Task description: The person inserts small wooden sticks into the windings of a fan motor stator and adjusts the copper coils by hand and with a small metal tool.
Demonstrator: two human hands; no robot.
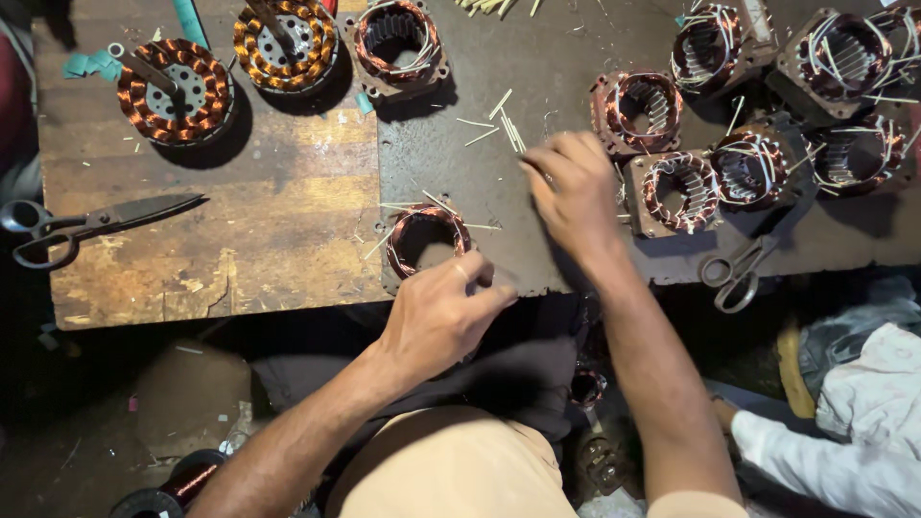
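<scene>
A motor stator with copper windings (425,238) sits near the front edge of the dark metal-topped bench (537,86). My left hand (443,315) rests on the bench edge just below it, thumb touching its rim. My right hand (574,190) hovers to its right, fingers pinched together near thin pale slivers (508,125) scattered on the bench; whether it holds one I cannot tell.
Several more wound stators (683,192) crowd the right of the bench, and three (175,91) stand at the back left on a wooden board. Large scissors (86,225) lie at the left, smaller ones (737,273) at the right edge. Another person's white sleeve (844,441) shows bottom right.
</scene>
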